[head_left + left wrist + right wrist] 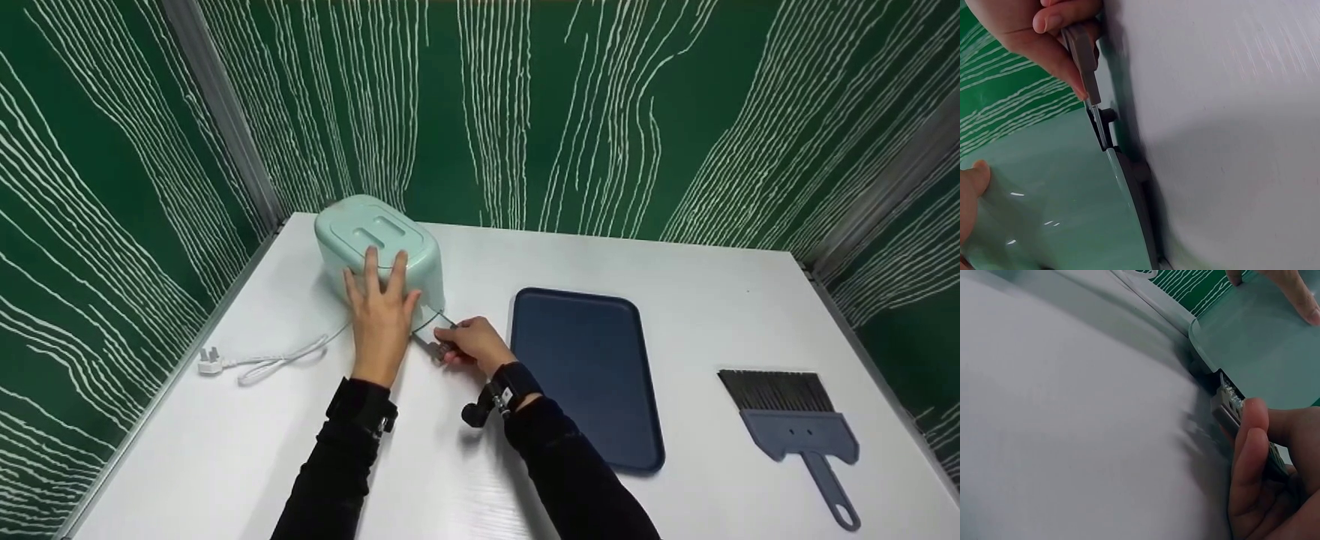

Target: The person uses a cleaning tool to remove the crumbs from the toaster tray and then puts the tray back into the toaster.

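Note:
A mint green toaster (pixel 427 262) with a lid on top stands on the table in the head view. My left hand (pixel 381 322) rests against its near side and top edge with spread fingers. A flat crumb tray (pixel 426 331) sticks partway out of the toaster's base. My right hand (pixel 476 345) pinches the tray's grey end (pixel 1081 56) between thumb and fingers. In the right wrist view the same grey end (pixel 1224 410) sits close to the toaster's lower edge, partly covered by my fingers.
A white power cord with a plug (pixel 211 364) lies left of the toaster. Right of my hands is a dark blue tray (pixel 581 375). Farther right lies a grey brush (pixel 799 431). Green walls with white lines (pixel 480 112) stand behind the white table (pixel 720 300).

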Action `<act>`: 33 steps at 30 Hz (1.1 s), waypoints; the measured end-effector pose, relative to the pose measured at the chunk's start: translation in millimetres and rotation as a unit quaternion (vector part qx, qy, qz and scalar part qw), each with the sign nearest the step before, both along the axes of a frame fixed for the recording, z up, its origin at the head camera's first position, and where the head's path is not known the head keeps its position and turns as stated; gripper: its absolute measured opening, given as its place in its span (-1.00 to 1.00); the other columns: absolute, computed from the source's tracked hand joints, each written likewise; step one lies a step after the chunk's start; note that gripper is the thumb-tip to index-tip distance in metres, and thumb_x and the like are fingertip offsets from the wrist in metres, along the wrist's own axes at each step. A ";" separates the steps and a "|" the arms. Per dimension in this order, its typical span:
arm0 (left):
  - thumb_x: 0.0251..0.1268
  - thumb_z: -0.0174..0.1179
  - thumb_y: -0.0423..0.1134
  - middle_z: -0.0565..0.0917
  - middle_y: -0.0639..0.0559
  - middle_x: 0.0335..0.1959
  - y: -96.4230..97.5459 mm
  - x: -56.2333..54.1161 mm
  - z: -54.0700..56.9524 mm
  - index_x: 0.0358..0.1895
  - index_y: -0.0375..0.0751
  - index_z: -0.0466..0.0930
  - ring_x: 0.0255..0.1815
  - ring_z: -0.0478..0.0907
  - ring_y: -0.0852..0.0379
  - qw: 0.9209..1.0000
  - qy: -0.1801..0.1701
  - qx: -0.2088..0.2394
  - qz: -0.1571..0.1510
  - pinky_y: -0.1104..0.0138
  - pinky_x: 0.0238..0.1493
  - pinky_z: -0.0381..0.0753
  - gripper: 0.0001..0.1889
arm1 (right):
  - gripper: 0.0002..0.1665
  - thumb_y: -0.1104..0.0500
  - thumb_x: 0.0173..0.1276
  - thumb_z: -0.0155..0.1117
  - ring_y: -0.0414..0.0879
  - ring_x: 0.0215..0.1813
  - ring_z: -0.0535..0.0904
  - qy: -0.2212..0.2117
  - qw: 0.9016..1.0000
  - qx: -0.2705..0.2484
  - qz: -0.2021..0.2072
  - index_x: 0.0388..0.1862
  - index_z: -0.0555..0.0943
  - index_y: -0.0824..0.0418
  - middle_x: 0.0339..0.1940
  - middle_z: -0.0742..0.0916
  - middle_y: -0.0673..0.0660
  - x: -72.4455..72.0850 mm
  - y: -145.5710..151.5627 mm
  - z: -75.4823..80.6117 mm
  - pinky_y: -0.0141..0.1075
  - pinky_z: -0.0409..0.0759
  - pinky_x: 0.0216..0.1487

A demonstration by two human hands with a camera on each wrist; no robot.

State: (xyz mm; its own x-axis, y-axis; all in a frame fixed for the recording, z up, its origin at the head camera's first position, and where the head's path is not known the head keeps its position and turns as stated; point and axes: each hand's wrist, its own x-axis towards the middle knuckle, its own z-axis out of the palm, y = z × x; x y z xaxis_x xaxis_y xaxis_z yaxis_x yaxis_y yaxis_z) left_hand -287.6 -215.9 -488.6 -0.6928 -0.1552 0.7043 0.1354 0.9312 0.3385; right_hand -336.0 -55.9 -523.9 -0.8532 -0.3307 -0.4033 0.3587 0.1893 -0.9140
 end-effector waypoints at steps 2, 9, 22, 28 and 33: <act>0.40 0.44 -0.10 0.26 -0.43 0.64 -0.1 0.0 -0.2 0.57 -0.02 0.45 0.51 0.16 -0.85 1.000 0.000 0.000 -0.002 -0.43 0.54 0.30 -0.30 | -0.77 0.13 0.52 0.43 -0.31 -0.65 0.58 -0.004 1.000 -0.002 0.004 -0.21 0.61 0.25 -0.57 0.72 -0.01 0.4 2.2 0.7 -0.51 0.53 -0.57; 0.40 0.44 -0.10 0.26 -0.43 0.64 -0.7 0.1 -0.5 0.57 -0.01 0.45 0.54 0.15 -0.82 1.000 0.001 0.003 -0.003 -0.42 0.56 0.28 -0.30 | -0.80 0.13 0.52 0.43 -0.32 -0.62 0.59 -0.029 0.999 -0.003 0.022 -0.21 0.63 0.22 -0.52 0.74 -0.02 0.8 10.3 3.7 -0.51 0.55 -0.52; 0.43 0.41 -0.09 0.24 -0.41 0.65 1.0 1.4 0.8 0.58 0.00 0.44 0.52 0.15 -0.85 1.000 -0.006 0.005 0.000 -0.43 0.41 0.45 -0.31 | -0.78 0.14 0.54 0.41 -0.33 -0.62 0.60 -0.051 0.996 0.025 0.070 -0.33 0.67 0.20 -0.61 0.72 -0.03 -1.6 23.1 9.8 -0.53 0.53 -0.53; 0.40 0.44 -0.10 0.26 -0.42 0.64 0.2 0.9 0.0 0.57 0.00 0.45 0.52 0.16 -0.84 1.000 0.001 0.004 -0.002 -0.43 0.43 0.43 -0.31 | -0.76 0.13 0.57 0.38 -0.34 -0.60 0.59 -0.066 0.995 0.021 0.077 -0.34 0.68 0.20 -0.60 0.71 -0.04 -0.7 24.7 13.5 -0.55 0.52 -0.51; 0.43 0.41 -0.10 0.24 -0.42 0.65 0.3 1.2 0.6 0.58 -0.01 0.44 0.53 0.14 -0.84 1.000 -0.004 0.006 -0.004 -0.44 0.46 0.39 -0.32 | -0.75 0.12 0.59 0.35 -0.35 -0.61 0.57 -0.066 0.994 0.033 0.085 -0.33 0.70 0.20 -0.59 0.71 -0.04 -0.2 26.6 13.7 -0.55 0.51 -0.52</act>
State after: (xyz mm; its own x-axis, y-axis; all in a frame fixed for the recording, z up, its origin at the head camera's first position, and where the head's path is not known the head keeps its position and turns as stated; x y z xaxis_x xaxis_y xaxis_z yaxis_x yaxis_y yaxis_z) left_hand -286.5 -215.6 -488.0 -0.7001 -0.1578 0.6964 0.1398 0.9261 0.3504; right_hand -336.2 -29.2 -510.2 -0.7261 -0.4345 -0.5329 0.4318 0.3150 -0.8452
